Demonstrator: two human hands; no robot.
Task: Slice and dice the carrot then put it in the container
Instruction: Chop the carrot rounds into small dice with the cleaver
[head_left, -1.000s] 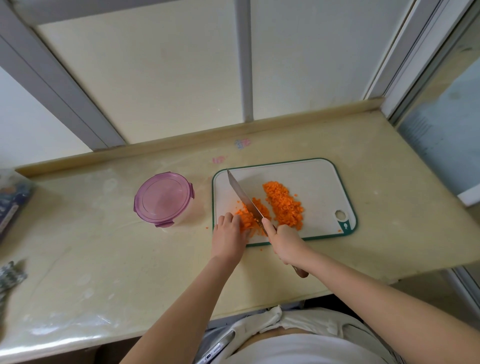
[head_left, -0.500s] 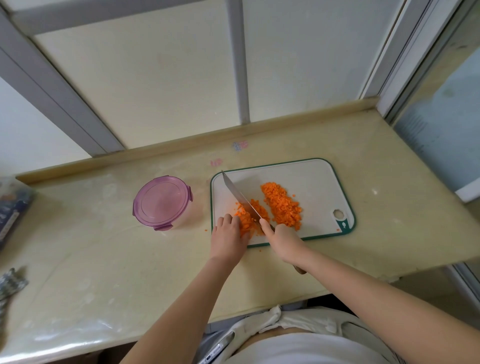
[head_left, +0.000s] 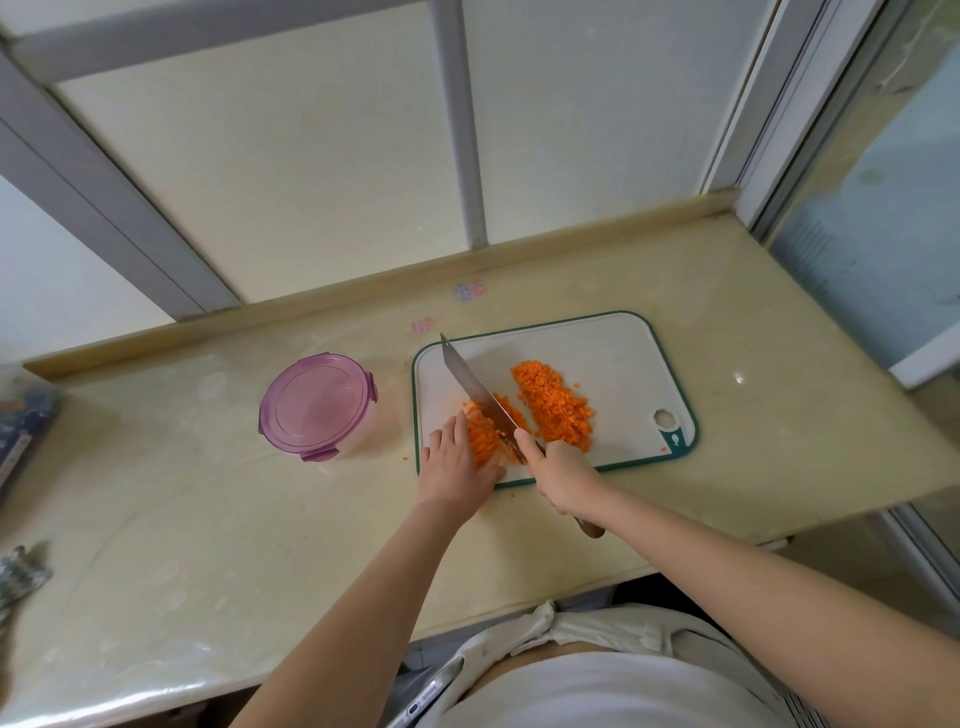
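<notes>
The uncut carrot (head_left: 480, 441) lies on the near left part of the cutting board (head_left: 618, 353) as a narrow orange batch. Its long axis runs from near to far and leans a little leftward at the far end. Which way the single strips point is too fine to tell.

The left hand (head_left: 453, 465) rests on its left side, fingers fairly straight and pressing, probably to keep the pieces from sliding.

The right hand (head_left: 563, 475) is wrapped around the handle of the knife (head_left: 475, 387), forefinger laid forward toward the blade, likely for steadiness. The blade slants from near right to far left along the batch's right edge.

The diced carrot (head_left: 553, 405) is heaped just right of the blade, apparently pushed clear.

The container (head_left: 317, 405) stands lidded on the counter (head_left: 779, 415), left of the board, so the transfer is not yet begun.
</notes>
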